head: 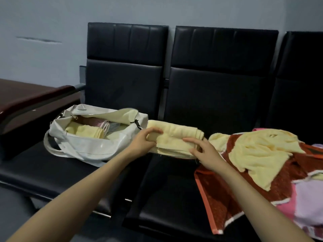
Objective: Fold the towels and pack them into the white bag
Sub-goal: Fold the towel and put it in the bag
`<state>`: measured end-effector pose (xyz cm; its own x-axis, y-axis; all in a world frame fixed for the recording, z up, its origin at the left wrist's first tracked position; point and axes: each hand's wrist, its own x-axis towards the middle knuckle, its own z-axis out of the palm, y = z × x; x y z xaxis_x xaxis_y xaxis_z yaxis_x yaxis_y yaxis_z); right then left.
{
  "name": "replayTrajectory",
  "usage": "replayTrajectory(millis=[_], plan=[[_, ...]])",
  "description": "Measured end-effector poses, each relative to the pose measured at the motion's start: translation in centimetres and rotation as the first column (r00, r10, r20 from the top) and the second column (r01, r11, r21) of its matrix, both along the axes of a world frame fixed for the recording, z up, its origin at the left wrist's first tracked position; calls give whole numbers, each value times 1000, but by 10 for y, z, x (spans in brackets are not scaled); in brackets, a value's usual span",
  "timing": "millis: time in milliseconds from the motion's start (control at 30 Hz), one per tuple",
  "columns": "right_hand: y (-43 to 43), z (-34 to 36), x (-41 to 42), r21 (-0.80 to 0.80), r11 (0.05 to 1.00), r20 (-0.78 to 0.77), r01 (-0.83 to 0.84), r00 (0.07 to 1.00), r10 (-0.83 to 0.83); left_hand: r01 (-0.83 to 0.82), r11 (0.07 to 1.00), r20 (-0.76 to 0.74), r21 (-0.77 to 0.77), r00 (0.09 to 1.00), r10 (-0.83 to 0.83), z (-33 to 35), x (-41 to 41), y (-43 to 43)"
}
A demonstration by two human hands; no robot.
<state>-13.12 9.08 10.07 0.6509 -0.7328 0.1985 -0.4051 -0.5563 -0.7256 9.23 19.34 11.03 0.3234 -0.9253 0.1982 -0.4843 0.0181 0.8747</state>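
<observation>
Left hand: the left hand (141,143) grasps the left end of a thick, folded pale-yellow terry towel (174,138), with its fingers (155,131) curled over the top layer.
Right hand: the right hand (204,151) pinches the right end of the same towel, its fingers (190,140) on top and the thumb at the near edge.
Held towel: it is folded into an oblong of several layers and lies level between the 2 hands. It sits over the gap between 2 seats; whether it rests on them cannot be told. Its left end is just beside the bag.
Bag: a glossy white soft bag with loop handles (90,149) sits unzipped on the left seat, mouth upward.
Inside the bag: a folded yellow towel (83,131) lies at the front, touching a rolled pink towel (100,123) behind it.
Pile: on the right seat, a crumpled pale-yellow towel (258,151) lies on top of a rust-red towel with an orange border (218,198). A pink-and-lilac towel (305,198) is at the far right.
Seats: a row of black padded seats (174,198) with tall backs stands against a pale wall (43,18).
Left side: a dark brown wooden table (26,96) stands next to the seats.
</observation>
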Motion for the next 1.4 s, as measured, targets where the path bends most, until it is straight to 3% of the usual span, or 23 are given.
replayTrajectory(millis=[167,333,533,600,833,967,1133,1400], plan=[[-15,21,107,7,995,-7,-95,995,95,-166,984,-38,-59,986,164,16,84,9],[-25,43,211,-14,983,-55,-185,981,184,-325,946,-15,7,946,325,25,179,9],[-40,29,311,-127,961,-327,-245,925,193,-461,883,366,91,840,400,-6,240,-17],[-46,21,330,-153,957,-398,-247,902,169,-485,867,431,116,811,396,-17,247,-28],[-60,-7,350,-132,967,-525,-219,843,119,-453,871,536,191,791,294,-35,253,-48],[-57,-16,345,-255,932,-672,-259,740,22,-400,874,535,277,819,205,-48,255,-55],[-52,-26,330,-321,921,-733,-222,674,-93,-373,864,539,340,830,146,-61,240,-80],[-63,-38,341,-388,900,-795,-201,568,-216,-460,834,534,305,807,251,-84,245,-108]])
